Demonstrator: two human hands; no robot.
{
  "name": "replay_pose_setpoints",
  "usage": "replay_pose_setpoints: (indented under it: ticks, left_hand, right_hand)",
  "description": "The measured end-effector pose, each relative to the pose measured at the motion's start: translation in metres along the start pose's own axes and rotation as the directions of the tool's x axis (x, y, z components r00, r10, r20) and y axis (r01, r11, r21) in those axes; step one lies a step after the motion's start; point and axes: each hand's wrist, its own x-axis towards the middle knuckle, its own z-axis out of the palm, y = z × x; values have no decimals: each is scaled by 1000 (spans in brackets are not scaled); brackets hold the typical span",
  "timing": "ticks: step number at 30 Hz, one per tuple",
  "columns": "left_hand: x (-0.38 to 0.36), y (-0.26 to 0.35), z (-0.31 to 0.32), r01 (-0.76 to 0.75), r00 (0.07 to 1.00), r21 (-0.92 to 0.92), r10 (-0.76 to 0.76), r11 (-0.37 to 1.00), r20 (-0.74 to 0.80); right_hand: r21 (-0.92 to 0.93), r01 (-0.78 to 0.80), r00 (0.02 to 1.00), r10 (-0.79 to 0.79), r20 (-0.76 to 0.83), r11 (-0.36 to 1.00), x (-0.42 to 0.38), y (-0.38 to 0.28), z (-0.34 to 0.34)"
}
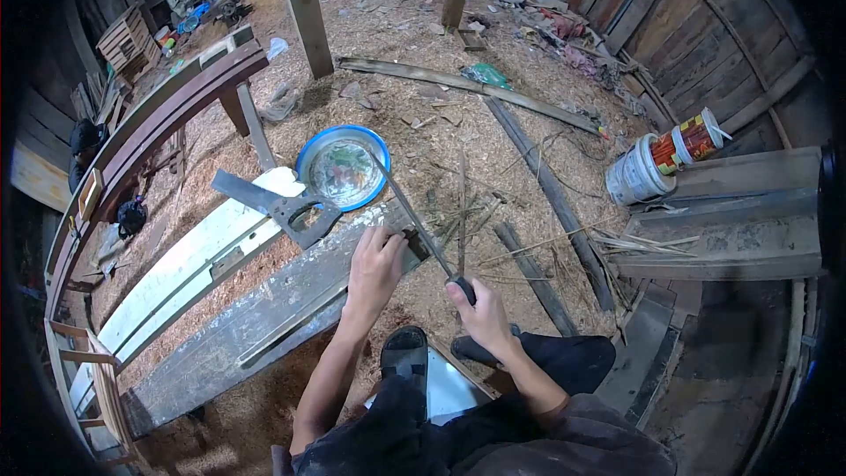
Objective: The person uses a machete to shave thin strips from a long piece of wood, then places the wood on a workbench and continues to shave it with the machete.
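Note:
My right hand [480, 313] is closed around the black handle of a long, thin, dark tool [410, 211], seen edge-on. Its shaft slants up and left, and the tip overlaps the rim of a blue-edged basin [383, 187] in this view. The tool's exact kind is not clear. My left hand [377, 264] lies with curled fingers at the near end of a worn grey plank bench [238, 330]; what is under the fingertips is hidden. A handsaw [300, 213] rests on the bench and a white board [189, 273], left of my left hand.
A thin wood strip [295, 326] lies along the bench. Buckets [641, 167] stand on a wooden ledge [705, 256] at the right. Loose beams [555, 198] and sticks lie on the shavings-covered floor [405, 106]. A curved wooden frame [159, 110] borders the left, and posts [306, 13] stand ahead.

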Motion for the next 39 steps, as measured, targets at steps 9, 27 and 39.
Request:
replay_pose_setpoints:
  ticks: [9,27,39]
  left_hand:
    - [-3,20,-10,-64,998,-24,64,998,9]
    - [-22,8,-5,20,999,-131,-26,991,-43]
    - [-23,2,-2,4,1000,-117,-4,993,-4]
  right_hand:
    - [-2,-32,996,31,-82,999,-1,4,-10]
    - [-455,184,983,-171,71,871,20,-11,-25]
    - [-489,321,941,-332,67,811,10,-9,-29]
